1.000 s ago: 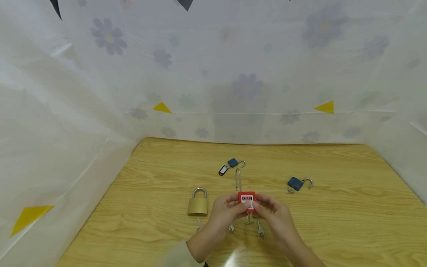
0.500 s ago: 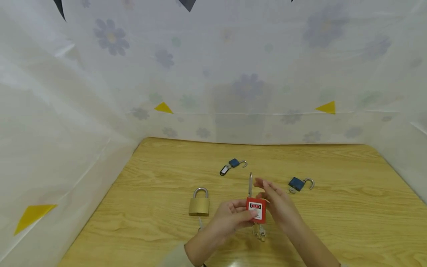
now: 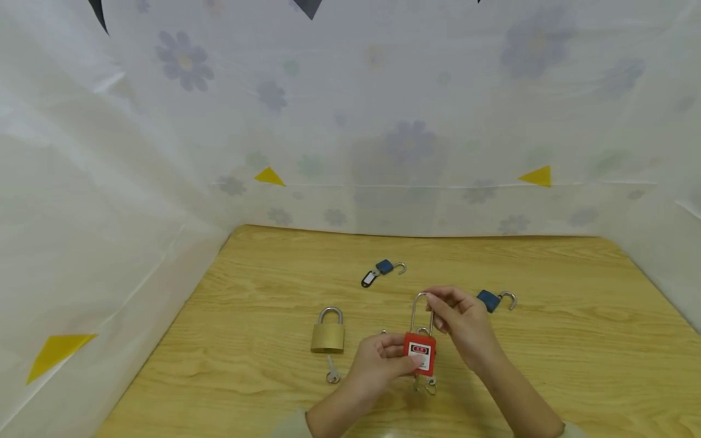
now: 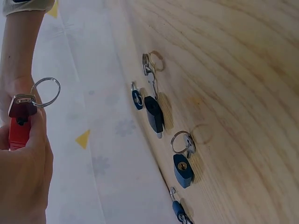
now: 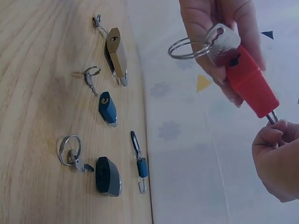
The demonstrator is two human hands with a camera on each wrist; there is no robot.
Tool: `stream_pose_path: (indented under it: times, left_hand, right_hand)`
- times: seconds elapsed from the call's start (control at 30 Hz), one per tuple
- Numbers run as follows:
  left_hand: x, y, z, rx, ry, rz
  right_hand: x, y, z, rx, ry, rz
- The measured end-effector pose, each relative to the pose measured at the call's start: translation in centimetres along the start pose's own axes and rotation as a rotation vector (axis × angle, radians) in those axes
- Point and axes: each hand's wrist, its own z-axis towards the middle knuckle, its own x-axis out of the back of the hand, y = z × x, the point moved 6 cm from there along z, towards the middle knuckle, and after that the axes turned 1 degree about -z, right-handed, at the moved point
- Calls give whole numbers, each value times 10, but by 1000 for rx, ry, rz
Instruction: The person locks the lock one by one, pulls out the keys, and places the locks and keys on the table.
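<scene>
Shackle (image 3: pixel 413 313) swung broadside since earlier, I see the right hand (image 3: pixel 462 319) pinching it, the left hand (image 3: pixel 378 365) gripping its red padlock (image 3: pixel 422 351) above the table (image 3: pixel 263 280), where hard twisting might cause a slip.

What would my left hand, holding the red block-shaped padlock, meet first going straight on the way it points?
Past the red padlock, your left hand would likely meet your right hand first, though head-view depth is unclear.
</scene>
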Motion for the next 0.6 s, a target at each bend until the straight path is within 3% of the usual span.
stream_pose_path:
  times: [0.33,0.6]
  left_hand:
    - [0,3,2,-60,40,-1]
    - [3,8,2,-51,63,-18]
  right_hand:
    - [-5,-9,-2,4,29,-110]
    - [-12,-9,-7,13,58,-150]
